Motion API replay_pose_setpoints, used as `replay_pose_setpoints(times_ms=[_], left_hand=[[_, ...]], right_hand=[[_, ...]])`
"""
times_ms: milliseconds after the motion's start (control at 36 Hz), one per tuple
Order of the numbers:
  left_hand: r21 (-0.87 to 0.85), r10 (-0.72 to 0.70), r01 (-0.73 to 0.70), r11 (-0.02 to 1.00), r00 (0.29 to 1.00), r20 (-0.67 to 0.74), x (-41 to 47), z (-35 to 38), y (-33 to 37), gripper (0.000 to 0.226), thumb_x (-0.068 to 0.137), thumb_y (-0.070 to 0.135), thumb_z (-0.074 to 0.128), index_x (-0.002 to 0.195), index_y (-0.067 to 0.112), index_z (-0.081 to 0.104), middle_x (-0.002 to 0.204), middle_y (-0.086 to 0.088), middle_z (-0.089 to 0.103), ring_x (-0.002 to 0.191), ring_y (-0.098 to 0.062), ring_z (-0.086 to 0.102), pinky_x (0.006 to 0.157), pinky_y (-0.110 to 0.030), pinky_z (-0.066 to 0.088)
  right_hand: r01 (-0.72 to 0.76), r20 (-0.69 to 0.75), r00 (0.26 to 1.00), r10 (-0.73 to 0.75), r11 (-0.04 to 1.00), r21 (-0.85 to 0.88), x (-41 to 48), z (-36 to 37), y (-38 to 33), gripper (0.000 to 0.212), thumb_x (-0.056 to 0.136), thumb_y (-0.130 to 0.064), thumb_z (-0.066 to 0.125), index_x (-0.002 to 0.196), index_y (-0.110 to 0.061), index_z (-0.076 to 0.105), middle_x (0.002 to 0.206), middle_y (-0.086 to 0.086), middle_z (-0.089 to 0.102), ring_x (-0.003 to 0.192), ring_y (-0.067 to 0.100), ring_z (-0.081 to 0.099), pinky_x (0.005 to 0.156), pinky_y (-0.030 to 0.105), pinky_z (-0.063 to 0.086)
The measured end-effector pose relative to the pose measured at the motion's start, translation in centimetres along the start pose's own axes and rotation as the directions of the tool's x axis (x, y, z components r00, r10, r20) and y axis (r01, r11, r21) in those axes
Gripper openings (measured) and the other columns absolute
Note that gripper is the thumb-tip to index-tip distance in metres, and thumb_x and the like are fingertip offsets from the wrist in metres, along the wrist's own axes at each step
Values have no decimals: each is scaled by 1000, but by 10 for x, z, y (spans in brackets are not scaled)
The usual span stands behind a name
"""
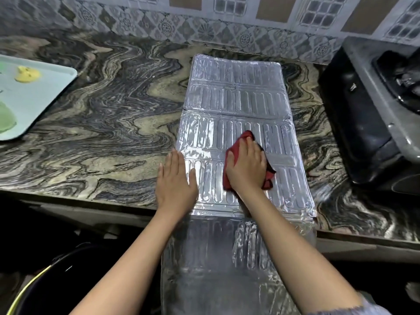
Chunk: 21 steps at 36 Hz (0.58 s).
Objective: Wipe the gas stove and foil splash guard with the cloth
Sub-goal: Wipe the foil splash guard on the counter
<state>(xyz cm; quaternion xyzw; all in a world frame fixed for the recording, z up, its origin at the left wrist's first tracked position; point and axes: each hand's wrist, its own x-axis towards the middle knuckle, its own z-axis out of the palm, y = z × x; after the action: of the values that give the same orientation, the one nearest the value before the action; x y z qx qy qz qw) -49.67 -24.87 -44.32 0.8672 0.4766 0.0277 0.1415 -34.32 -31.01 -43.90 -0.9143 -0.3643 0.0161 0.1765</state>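
Legible text: none is showing.
Gas stove [363, 114]: a small pale mark is showing on its black front, too blurred to read.

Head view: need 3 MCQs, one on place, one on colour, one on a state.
1. Where does the stove stand from the guard?
A) to its left
B) to its right
C) on top of it

2. The cloth is:
A) red
B) blue
C) white

3. The left hand is:
A) pressed flat on the guard's left edge
B) gripping the cloth
C) holding the stove

Key:
1 B: the stove sits at the right of the view, apart from the guard.
2 A: red shows around the right hand, which grips the cloth.
3 A: its fingers lie straight along the guard's edge.
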Motion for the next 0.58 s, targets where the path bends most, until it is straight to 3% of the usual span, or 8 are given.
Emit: replay_pose_setpoints(times_ms=[111, 278, 583], left_hand=[[-7, 6, -6, 1000, 1000, -8, 1, 3, -2, 60, 97, 41, 9, 146, 10, -9, 156, -4, -14, 144, -14, -13, 116, -34, -8], [-9, 32, -32, 999, 999, 1, -3, 2, -5, 60, 98, 39, 10, 147, 8, -7, 156, -7, -13, 144, -16, -12, 115, -32, -10], [-2, 87, -87, 996, 996, -21, -37, 0, -19, 63, 92, 39, 7, 147, 10, -7, 155, -11, -16, 143, -19, -16, 111, -30, -18]], right_hand=[[170, 56, 983, -173, 984, 51, 4, 5, -22, 53, 94, -38, 35, 142, -16, 30, 153, 4, 25, 142, 21, 19, 116, 38, 7], [401, 156, 900, -407, 913, 74, 8, 3, -29, 50, 95, -36, 37, 142, -18, 32, 152, 1, 28, 141, 19, 22, 116, 38, 10], [437, 72, 890, -450, 888, 141, 0, 14, -46, 47, 95, -34, 41, 138, -15, 39, 149, 3, 35, 139, 20, 26, 116, 40, 16]])
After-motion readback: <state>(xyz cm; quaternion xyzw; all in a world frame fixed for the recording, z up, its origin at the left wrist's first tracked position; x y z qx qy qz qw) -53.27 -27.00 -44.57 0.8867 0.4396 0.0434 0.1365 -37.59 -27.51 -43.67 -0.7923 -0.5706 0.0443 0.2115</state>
